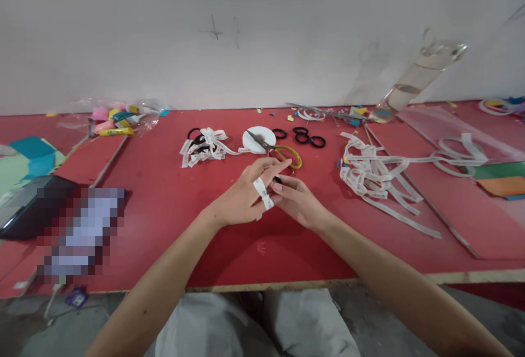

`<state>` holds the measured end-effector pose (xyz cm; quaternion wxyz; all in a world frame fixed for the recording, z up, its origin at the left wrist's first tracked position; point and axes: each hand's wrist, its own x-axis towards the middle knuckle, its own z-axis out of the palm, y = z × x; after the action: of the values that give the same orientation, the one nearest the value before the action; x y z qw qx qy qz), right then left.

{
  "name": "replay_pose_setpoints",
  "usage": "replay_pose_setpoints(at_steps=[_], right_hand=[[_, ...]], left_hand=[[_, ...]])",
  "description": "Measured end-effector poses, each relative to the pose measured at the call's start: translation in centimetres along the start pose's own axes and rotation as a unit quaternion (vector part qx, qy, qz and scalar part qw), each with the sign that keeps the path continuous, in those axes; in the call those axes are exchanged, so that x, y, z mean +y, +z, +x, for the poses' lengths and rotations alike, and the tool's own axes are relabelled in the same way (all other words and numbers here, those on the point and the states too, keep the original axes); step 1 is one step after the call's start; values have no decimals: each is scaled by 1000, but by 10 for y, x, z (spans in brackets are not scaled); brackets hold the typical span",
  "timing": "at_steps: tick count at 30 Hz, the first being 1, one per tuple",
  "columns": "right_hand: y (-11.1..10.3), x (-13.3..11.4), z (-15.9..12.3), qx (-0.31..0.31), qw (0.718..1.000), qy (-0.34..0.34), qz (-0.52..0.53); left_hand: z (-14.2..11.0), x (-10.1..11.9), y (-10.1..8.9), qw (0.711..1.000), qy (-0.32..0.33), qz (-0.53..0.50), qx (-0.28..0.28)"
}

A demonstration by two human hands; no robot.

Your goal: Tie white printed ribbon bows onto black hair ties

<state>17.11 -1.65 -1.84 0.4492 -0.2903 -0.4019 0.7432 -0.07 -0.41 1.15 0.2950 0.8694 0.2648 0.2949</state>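
Over the red table my left hand and my right hand meet, fingers closed together. A white printed ribbon runs across the fingers of my left hand and looks knotted or folded at its lower part. Between the fingertips of my right hand shows a small part of a black hair tie; the rest is hidden. Just beyond the hands lie scissors with yellow handles, their blades over a white ribbon spool. Loose black hair ties rest right of the spool.
Ribbon-tied black hair ties are heaped left of the spool. Cut ribbon strips lie in a tangle at right. A tilted clear bottle leans at the wall. A pixelated phone and a dark case sit at left.
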Motion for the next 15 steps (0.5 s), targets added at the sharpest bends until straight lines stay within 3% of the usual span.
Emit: replay_pose_setpoints(at_steps=[4,9,15], right_hand=[[-6,-7,1,-21,997,37,-71],[-9,-3,4,-22,993,45,-108],[-13,-5,4,-15,995,57,-76]], left_hand=[[-2,-4,0,999,1,16,-43],[-4,-12,1,997,5,55,-56],[-1,-10,3,994,-67,42,-69]])
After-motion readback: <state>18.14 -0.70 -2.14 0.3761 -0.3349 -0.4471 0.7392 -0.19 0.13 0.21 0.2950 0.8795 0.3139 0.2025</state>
